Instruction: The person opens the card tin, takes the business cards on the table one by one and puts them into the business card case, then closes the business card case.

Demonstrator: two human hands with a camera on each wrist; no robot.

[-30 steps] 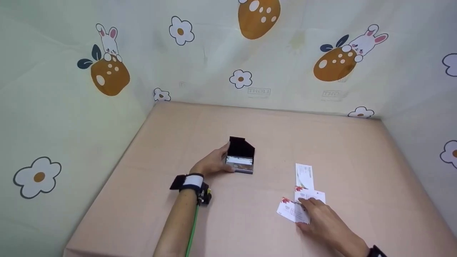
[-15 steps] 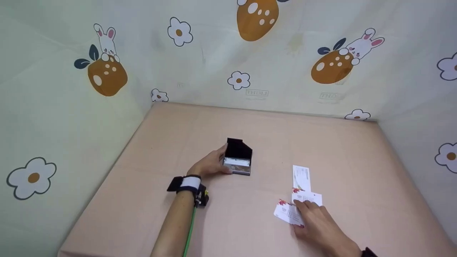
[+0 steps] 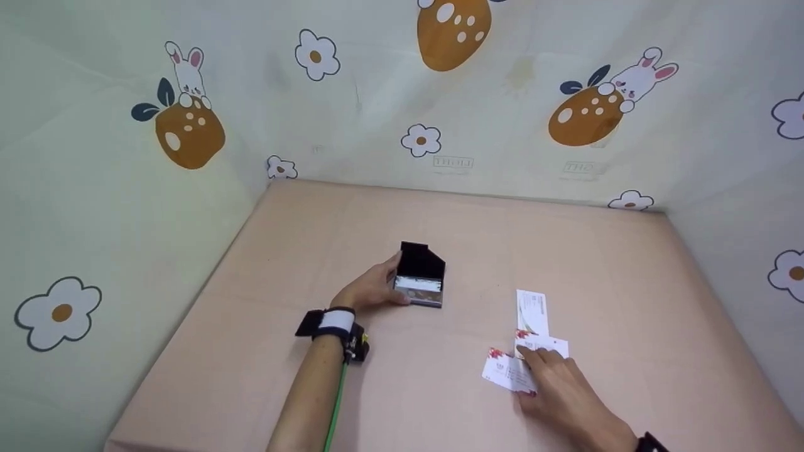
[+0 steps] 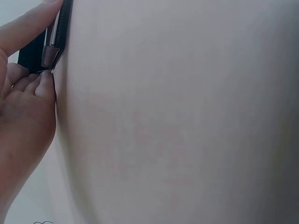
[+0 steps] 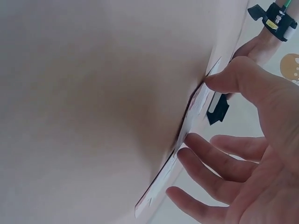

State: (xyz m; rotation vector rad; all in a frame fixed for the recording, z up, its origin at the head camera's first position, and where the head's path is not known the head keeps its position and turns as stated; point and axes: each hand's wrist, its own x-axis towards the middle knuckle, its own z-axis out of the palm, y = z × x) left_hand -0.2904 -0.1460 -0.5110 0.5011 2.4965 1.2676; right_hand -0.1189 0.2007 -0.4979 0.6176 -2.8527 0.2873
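In the head view, my left hand [image 3: 370,290] grips the left side of a flip-top card case [image 3: 419,296], its black lid raised and white cards visible inside. The thumb lies along the case's front edge; the other fingers are mostly hidden behind it. To the right, my right hand [image 3: 568,392] pinches the nearest white business card [image 3: 504,371], printed with red flowers. In the right wrist view, the thumb is at one edge of this card [image 5: 198,105] and fingertips touch its other side. A second flowered card [image 3: 554,343] lies partly under the fingers, overlapping a third card [image 3: 531,311].
A pinkish-beige cloth [image 3: 352,220] covers the table. Pale walls [image 3: 352,107] with printed rabbits, flowers and fruit enclose the back and both sides. A strapped wrist camera [image 3: 358,345] with a green cable [image 3: 336,402] sits on the left forearm.
The head view has shifted slightly. The nearest card and my right fingers have moved very little; my left hand keeps its hold on the card case.
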